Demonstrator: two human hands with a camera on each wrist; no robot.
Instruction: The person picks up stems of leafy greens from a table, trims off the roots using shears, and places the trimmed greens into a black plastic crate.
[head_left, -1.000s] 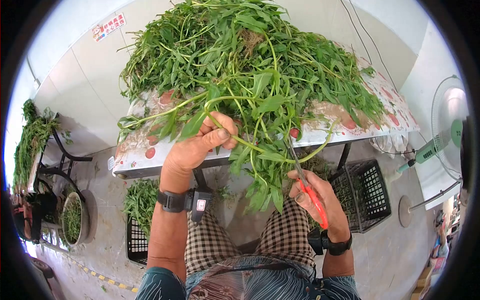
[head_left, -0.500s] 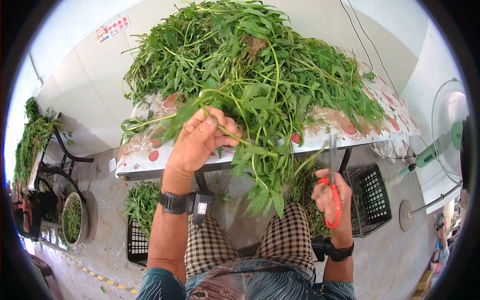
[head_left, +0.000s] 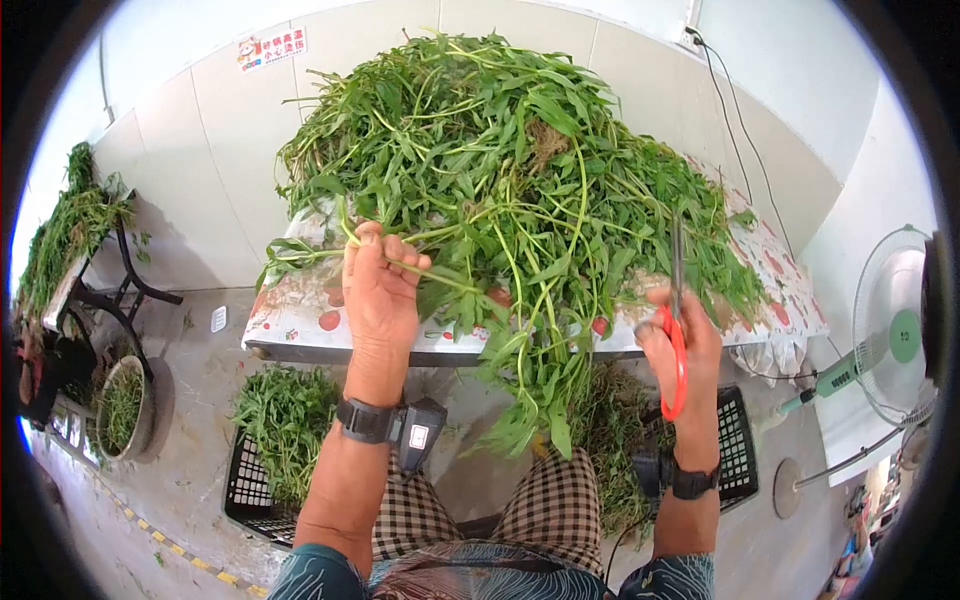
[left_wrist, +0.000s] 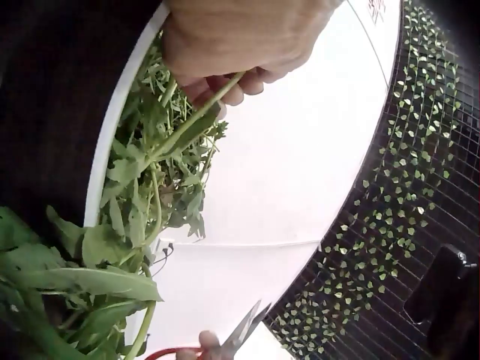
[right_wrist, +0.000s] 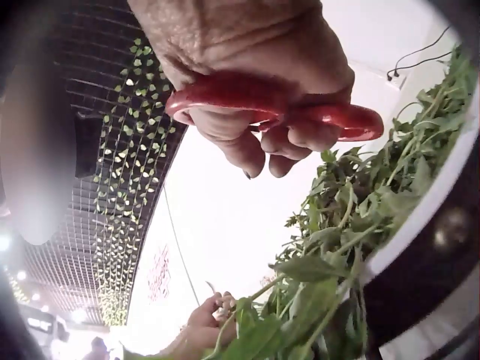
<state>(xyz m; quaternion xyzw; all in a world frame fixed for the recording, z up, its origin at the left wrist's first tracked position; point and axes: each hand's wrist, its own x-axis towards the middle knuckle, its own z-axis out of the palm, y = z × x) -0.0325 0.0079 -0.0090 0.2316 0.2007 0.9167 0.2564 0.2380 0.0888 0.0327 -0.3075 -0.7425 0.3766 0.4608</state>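
My left hand [head_left: 382, 285] pinches a green leafy stem [head_left: 448, 280] over the front edge of the table, and the stem trails right into a hanging bunch [head_left: 540, 370]. In the left wrist view this stem [left_wrist: 199, 116] runs out from under the curled fingers. My right hand [head_left: 690, 345] grips red-handled scissors [head_left: 675, 375] at the table's right front, blades pointing up and away, apart from the bunch. Fingers go through the red loops [right_wrist: 232, 94] in the right wrist view. From the left wrist, the scissors' blades [left_wrist: 244, 328] look slightly parted.
A large heap of leafy stems [head_left: 450, 130] covers the table [head_left: 300, 325], roots tangled in it. Below stand black crates [head_left: 245, 480] with greens, left and right. A fan [head_left: 895, 330] stands at right; a tub [head_left: 125, 410] and a second table with greens [head_left: 70, 240] are at left.
The scissors have drawn back from the hanging bunch, then risen on the right. My left hand has moved left with the stem. The head view has tilted upward.
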